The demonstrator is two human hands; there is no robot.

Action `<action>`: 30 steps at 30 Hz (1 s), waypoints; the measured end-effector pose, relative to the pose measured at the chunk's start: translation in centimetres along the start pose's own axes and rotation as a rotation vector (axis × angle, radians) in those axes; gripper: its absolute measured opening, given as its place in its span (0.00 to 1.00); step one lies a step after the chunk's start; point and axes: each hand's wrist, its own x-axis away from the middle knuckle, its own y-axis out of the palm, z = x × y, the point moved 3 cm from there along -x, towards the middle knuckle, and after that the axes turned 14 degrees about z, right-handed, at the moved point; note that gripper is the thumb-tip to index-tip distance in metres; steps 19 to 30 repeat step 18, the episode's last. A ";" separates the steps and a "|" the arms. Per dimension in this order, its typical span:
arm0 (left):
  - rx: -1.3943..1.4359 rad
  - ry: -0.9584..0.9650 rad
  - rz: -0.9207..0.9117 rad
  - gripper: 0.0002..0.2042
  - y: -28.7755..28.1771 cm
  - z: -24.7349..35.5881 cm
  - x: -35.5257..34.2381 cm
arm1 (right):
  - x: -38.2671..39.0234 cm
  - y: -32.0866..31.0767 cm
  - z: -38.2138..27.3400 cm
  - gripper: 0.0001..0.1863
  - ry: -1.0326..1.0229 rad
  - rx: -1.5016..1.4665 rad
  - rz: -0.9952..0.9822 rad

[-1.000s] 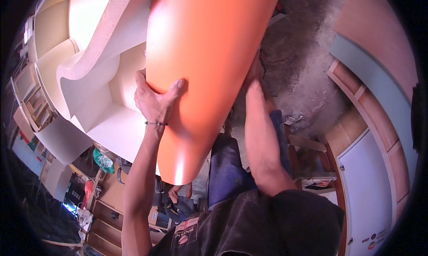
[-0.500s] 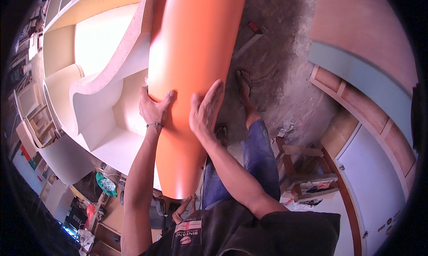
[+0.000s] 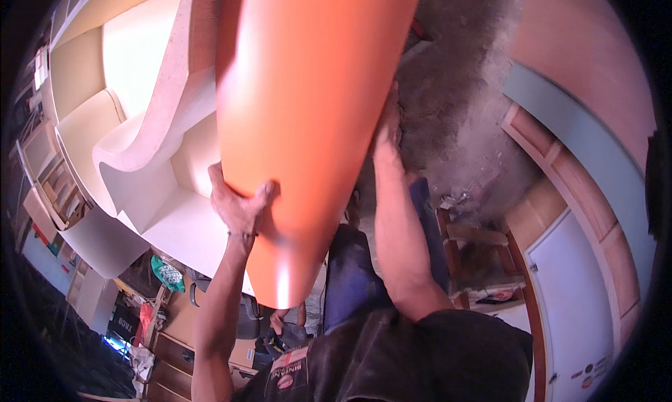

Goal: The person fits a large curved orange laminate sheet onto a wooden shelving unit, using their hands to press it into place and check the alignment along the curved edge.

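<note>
A long, glossy orange curved sheet (image 3: 301, 122) fills the middle of the view, wide at the far end and narrowing toward me. My left hand (image 3: 239, 205) grips its left edge, the thumb lying over the orange face and the other fingers partly hidden at the edge. Farther up, my right hand (image 3: 387, 130) holds the right edge; most of its fingers are hidden by the sheet. Against the sheet's left side stands a white piece of furniture (image 3: 150, 139) with a wavy edge and open compartments.
On the right are a pale blue-edged panel (image 3: 574, 111) and a wooden frame (image 3: 581, 188). A small wooden stand (image 3: 483, 255) is at the lower right. Concrete floor (image 3: 462, 87) runs between. A green bag (image 3: 166, 272) and clutter lie at the lower left. Another person's limb (image 3: 278, 319) shows below the sheet.
My right hand has slid from the sheet's face to its right edge, farther from me. The sheet looks closer and larger, and my left hand sits slightly lower in view.
</note>
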 end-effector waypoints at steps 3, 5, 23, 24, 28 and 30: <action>0.046 0.023 0.004 0.48 0.5 0.5 -0.1 | -5.8 -0.6 2.2 0.33 0.074 -0.193 -0.013; 0.065 0.060 -0.005 0.48 1.6 1.3 -0.6 | -11.2 -1.3 2.0 0.33 0.085 -0.303 -0.008; 0.011 0.005 -0.059 0.46 0.4 2.1 -0.8 | 13.0 5.5 -7.7 0.59 -0.845 0.705 0.306; 0.011 0.005 -0.059 0.46 0.4 2.1 -0.8 | 13.0 5.5 -7.7 0.59 -0.845 0.705 0.306; 0.011 0.005 -0.059 0.46 0.4 2.1 -0.8 | 13.0 5.5 -7.7 0.59 -0.845 0.705 0.306; 0.011 0.005 -0.059 0.46 0.4 2.1 -0.8 | 13.0 5.5 -7.7 0.59 -0.845 0.705 0.306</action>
